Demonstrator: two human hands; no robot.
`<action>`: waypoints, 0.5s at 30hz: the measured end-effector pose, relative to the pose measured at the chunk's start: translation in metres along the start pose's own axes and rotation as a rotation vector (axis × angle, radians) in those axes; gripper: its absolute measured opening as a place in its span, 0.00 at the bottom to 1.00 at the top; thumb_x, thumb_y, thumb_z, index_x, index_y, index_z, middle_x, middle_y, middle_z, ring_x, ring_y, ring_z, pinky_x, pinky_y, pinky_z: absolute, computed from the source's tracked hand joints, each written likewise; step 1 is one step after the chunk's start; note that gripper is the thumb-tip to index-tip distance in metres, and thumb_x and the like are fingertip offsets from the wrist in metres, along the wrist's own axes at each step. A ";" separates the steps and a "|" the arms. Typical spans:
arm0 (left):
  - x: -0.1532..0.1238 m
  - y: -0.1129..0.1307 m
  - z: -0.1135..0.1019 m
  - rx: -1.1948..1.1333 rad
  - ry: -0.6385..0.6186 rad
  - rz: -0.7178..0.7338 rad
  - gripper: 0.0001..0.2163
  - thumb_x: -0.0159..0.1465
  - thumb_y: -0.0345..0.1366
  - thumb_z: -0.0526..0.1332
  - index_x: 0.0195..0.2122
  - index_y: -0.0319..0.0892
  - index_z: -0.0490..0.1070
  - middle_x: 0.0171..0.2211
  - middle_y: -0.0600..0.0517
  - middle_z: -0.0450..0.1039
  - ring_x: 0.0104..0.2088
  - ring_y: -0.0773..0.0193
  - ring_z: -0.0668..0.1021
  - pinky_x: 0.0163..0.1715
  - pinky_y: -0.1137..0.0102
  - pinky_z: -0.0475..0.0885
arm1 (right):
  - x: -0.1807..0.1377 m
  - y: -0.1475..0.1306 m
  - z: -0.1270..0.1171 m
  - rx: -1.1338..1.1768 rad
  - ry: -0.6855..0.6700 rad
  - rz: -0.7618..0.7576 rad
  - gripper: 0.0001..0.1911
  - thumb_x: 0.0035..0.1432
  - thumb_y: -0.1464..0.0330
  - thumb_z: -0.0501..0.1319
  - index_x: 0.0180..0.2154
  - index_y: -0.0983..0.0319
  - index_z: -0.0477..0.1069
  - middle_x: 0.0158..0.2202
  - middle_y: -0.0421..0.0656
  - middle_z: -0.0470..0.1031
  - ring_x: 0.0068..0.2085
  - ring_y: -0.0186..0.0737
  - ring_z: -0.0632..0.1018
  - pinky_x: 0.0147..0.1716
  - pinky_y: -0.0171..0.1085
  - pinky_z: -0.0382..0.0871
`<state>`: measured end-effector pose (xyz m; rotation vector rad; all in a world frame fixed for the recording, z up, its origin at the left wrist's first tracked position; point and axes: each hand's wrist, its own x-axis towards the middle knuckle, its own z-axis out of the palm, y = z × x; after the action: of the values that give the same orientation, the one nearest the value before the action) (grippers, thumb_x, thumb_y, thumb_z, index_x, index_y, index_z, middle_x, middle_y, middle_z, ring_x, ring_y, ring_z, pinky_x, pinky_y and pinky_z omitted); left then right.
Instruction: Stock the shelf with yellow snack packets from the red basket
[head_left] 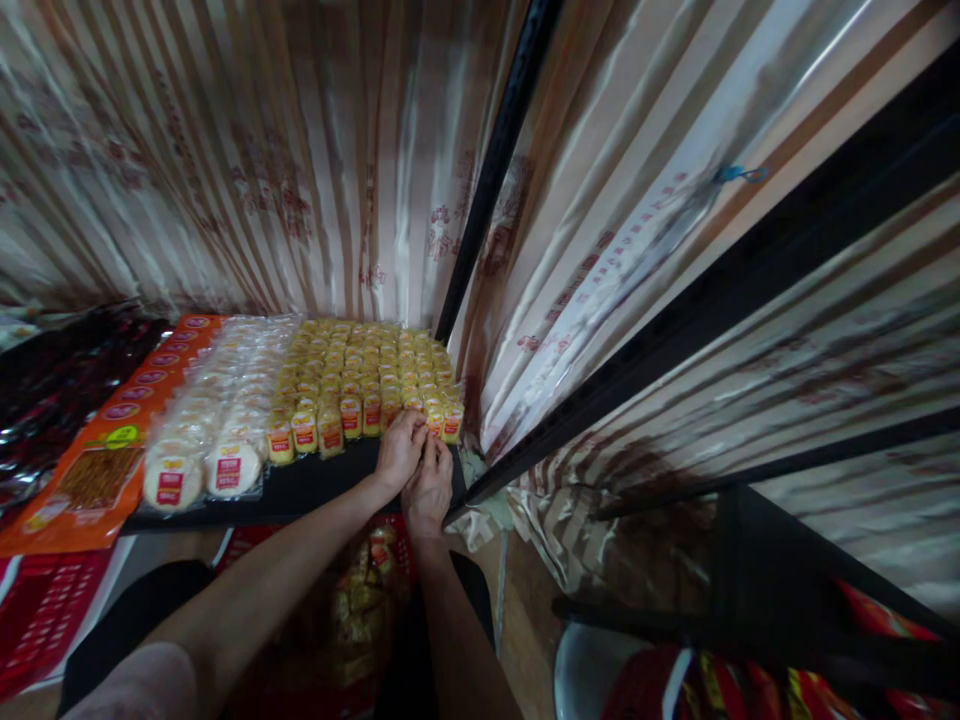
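Note:
In the head view, rows of small yellow wrapped snack cakes (351, 415) stand packed together on a black shelf (300, 490). At the front right corner of these rows, my left hand (401, 452) bends its fingers against a yellow packet (434, 416) with a red label. Close beside it, my right hand (429, 488) has its fingertips pressed together at the lower part of that same packet. Both hands touch or nearly touch each other, and their fingers partly cover the front row. The exact grip is dim and partly hidden.
Left of the yellow rows lie round white crackers (234, 468) in clear wrap and an orange snack bag (105, 455). Black metal posts (495, 170) and a patterned curtain (337, 180) border the shelf. A red basket (262, 650) holding yellow packets sits below.

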<state>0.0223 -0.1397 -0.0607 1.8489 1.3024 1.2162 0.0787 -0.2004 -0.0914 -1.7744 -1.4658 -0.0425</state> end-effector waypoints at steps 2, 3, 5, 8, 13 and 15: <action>0.001 -0.002 0.002 -0.005 0.007 -0.021 0.04 0.59 0.27 0.54 0.31 0.41 0.66 0.31 0.52 0.68 0.33 0.66 0.72 0.37 0.69 0.70 | 0.000 0.000 0.000 -0.009 -0.006 0.005 0.24 0.57 0.75 0.47 0.55 0.66 0.60 0.49 0.55 0.63 0.51 0.45 0.66 0.48 0.44 0.66; 0.002 -0.003 0.003 -0.005 0.008 -0.032 0.04 0.58 0.27 0.55 0.31 0.41 0.66 0.31 0.52 0.68 0.33 0.66 0.72 0.36 0.70 0.69 | 0.000 0.000 0.001 -0.010 -0.008 0.006 0.24 0.57 0.75 0.47 0.56 0.66 0.60 0.49 0.54 0.63 0.51 0.45 0.66 0.48 0.44 0.67; 0.002 -0.005 0.005 0.005 0.009 -0.049 0.03 0.58 0.27 0.55 0.29 0.41 0.66 0.29 0.53 0.68 0.31 0.67 0.72 0.35 0.70 0.69 | 0.000 0.000 0.001 -0.012 -0.015 0.002 0.24 0.56 0.76 0.48 0.56 0.65 0.59 0.50 0.54 0.63 0.51 0.45 0.66 0.47 0.44 0.67; 0.002 -0.006 0.006 0.030 0.004 -0.070 0.04 0.59 0.28 0.55 0.28 0.41 0.66 0.27 0.54 0.67 0.30 0.67 0.71 0.34 0.71 0.67 | 0.000 -0.001 0.001 -0.019 -0.029 0.003 0.25 0.56 0.75 0.49 0.57 0.65 0.58 0.50 0.54 0.63 0.51 0.45 0.66 0.48 0.44 0.67; 0.003 -0.006 0.006 0.029 0.004 -0.081 0.04 0.58 0.28 0.55 0.27 0.41 0.66 0.26 0.55 0.67 0.30 0.68 0.71 0.34 0.72 0.67 | 0.001 -0.004 0.000 -0.037 -0.042 0.041 0.25 0.56 0.75 0.49 0.56 0.66 0.59 0.50 0.55 0.63 0.52 0.46 0.66 0.48 0.45 0.66; 0.002 -0.008 0.006 0.016 -0.004 -0.067 0.04 0.59 0.29 0.55 0.27 0.41 0.66 0.27 0.55 0.67 0.30 0.68 0.71 0.34 0.72 0.67 | 0.002 -0.004 0.001 -0.029 -0.034 0.059 0.24 0.55 0.76 0.48 0.55 0.67 0.59 0.50 0.55 0.63 0.53 0.46 0.65 0.49 0.45 0.65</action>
<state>0.0246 -0.1347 -0.0687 1.8027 1.3649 1.1701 0.0755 -0.1988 -0.0889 -1.8493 -1.4420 -0.0031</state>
